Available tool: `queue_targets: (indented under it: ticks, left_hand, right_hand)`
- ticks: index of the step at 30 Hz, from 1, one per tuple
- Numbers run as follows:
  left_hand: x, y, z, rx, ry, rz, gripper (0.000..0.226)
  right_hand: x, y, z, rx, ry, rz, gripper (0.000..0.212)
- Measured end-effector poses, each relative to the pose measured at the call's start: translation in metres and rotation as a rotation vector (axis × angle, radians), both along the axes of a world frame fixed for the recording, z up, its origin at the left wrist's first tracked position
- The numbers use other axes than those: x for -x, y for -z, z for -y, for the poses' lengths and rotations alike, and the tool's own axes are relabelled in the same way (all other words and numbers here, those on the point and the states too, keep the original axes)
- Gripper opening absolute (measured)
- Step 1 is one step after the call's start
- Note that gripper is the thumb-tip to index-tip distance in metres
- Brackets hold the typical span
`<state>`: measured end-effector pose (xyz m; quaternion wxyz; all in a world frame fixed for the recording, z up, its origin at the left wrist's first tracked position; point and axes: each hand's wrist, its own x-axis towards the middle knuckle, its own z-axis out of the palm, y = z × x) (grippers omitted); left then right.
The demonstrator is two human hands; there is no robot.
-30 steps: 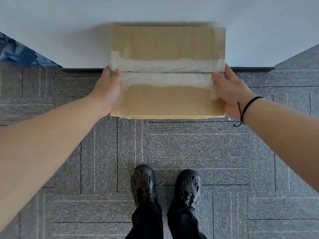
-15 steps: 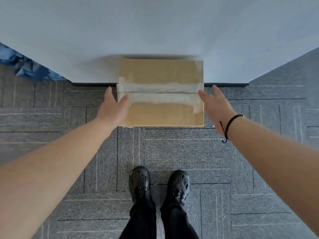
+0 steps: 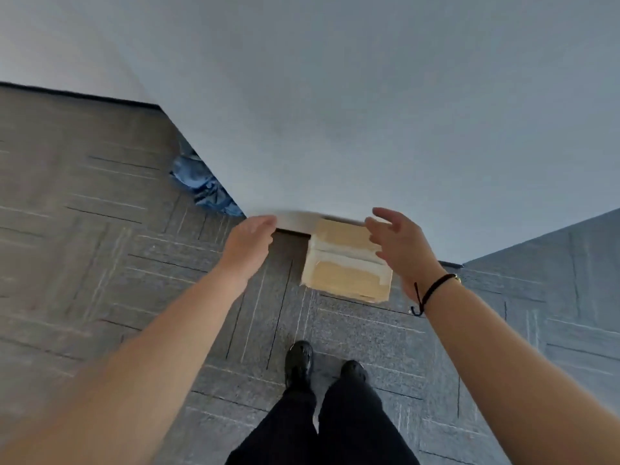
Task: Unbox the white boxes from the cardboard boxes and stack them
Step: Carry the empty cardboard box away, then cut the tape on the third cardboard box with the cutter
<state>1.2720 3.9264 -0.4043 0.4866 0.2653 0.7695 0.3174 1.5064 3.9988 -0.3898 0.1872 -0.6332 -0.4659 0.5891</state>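
cardboard box (image 3: 347, 261), sealed with pale tape across its top, sits on the grey carpet floor (image 3: 100, 229) against the white wall (image 3: 369, 112), at 12 o'clock from the black shoes (image 3: 298, 362). right hand (image 3: 401, 245) hovers over its 3 o'clock edge, fingers spread, holding nothing. left hand (image 3: 248, 245) at the box's 9 o'clock, apart, fingers relaxed, empty. blue cloth (image 3: 204, 187) lies at 10 o'clock by the wall.
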Motion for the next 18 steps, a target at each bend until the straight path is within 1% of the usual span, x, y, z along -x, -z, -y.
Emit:
queue_targets:
  ticks: [2, 4, 6, 8, 11, 12, 14, 15, 18]
  left_hand:
    - [0.011, -0.043, 0.03, -0.013, -0.069, -0.009, 0.039]
    - [0.022, -0.079, 0.066, 0.001, -0.177, -0.038, 0.043]
    - [0.033, -0.106, 0.103, -0.029, -0.261, -0.106, 0.043]
    - [0.038, -0.13, 0.138, -0.046, -0.36, -0.171, 0.045]
    - [0.035, -0.159, 0.191, -0.073, -0.478, -0.235, 0.062]
    - [0.034, -0.165, 0.208, -0.091, -0.51, -0.257, 0.059]
    - [0.029, -0.174, 0.239, -0.133, -0.563, -0.304, 0.034]
    - [0.027, -0.178, 0.255, -0.147, -0.608, -0.328, 0.028]
    - [0.021, -0.188, 0.309, -0.176, -0.726, -0.392, 0.03]
  right_hand:
    - [0.007, -0.039, 0.007, -0.023, -0.01, -0.066, 0.037]
    - [0.022, -0.07, 0.016, -0.025, -0.078, -0.129, 0.033]
    - [0.045, -0.091, 0.019, -0.047, -0.188, -0.172, 0.032]
    - [0.071, -0.109, 0.029, -0.071, -0.321, -0.173, 0.036]
    - [0.101, -0.132, 0.059, -0.109, -0.559, -0.172, 0.04]
    - [0.109, -0.138, 0.071, -0.122, -0.632, -0.179, 0.039]
    - [0.122, -0.146, 0.097, -0.144, -0.748, -0.156, 0.039]
    - [0.128, -0.147, 0.109, -0.156, -0.799, -0.132, 0.04]
    - [0.149, -0.15, 0.154, -0.215, -0.996, -0.086, 0.042]
